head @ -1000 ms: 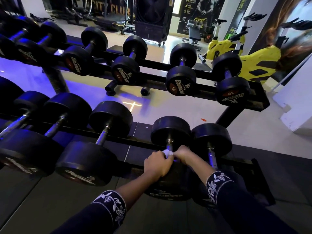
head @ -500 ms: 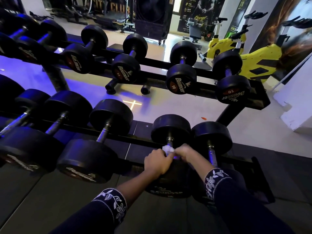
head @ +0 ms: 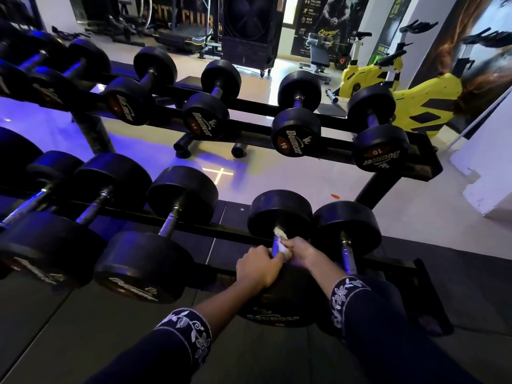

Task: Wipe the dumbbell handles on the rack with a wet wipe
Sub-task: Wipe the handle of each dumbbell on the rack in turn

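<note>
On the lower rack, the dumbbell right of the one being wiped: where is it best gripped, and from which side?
Its bare steel handle, from above, fingers wrapping round the bar. The far head is wide and round, rack rails cross beneath, and the right hand with the wipe crowds its left.

Couldn't see most of the handle point(head: 274, 247): my left hand point(head: 259, 268), right hand point(head: 304, 252) and the wet wipe point(head: 281, 242) covered it, fingertips tucked underneath. My right sleeve point(head: 360, 303) hid the neighbouring dumbbell point(head: 347, 225)'s near head. The frame edge clipped the leftmost dumbbells point(head: 41, 242), labels too smeared to read.
</note>
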`<action>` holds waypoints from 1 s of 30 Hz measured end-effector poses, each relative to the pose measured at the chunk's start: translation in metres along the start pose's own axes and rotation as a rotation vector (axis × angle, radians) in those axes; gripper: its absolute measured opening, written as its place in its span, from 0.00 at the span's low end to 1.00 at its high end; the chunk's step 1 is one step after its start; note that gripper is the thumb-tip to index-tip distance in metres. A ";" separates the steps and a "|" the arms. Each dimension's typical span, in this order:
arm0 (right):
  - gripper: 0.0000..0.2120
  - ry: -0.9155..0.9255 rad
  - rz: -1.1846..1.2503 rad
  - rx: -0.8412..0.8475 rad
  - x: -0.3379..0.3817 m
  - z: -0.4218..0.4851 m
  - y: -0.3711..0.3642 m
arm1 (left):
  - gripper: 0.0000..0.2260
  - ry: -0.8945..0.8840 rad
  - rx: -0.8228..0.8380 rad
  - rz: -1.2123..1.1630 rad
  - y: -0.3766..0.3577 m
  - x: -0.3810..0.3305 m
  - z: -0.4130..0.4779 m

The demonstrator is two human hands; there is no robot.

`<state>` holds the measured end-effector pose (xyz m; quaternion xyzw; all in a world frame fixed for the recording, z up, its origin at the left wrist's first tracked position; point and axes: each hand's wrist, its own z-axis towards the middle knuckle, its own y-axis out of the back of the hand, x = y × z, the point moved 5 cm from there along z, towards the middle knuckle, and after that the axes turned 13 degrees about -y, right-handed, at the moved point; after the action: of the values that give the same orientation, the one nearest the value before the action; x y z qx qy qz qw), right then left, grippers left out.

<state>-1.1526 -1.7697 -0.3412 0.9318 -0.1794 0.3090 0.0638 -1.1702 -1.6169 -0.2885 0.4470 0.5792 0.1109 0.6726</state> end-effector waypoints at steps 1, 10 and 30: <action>0.13 -0.019 -0.005 0.000 -0.004 0.001 0.006 | 0.24 0.008 0.001 0.003 0.000 0.000 0.000; 0.12 -0.024 0.165 -0.204 0.005 0.036 0.017 | 0.26 0.004 -0.007 0.018 -0.002 0.002 0.001; 0.14 0.235 -0.508 -0.512 0.022 -0.027 0.003 | 0.24 0.008 -0.008 0.042 -0.004 0.005 0.003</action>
<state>-1.1525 -1.7731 -0.3064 0.8586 -0.0054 0.3334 0.3893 -1.1677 -1.6174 -0.2948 0.4561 0.5719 0.1291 0.6695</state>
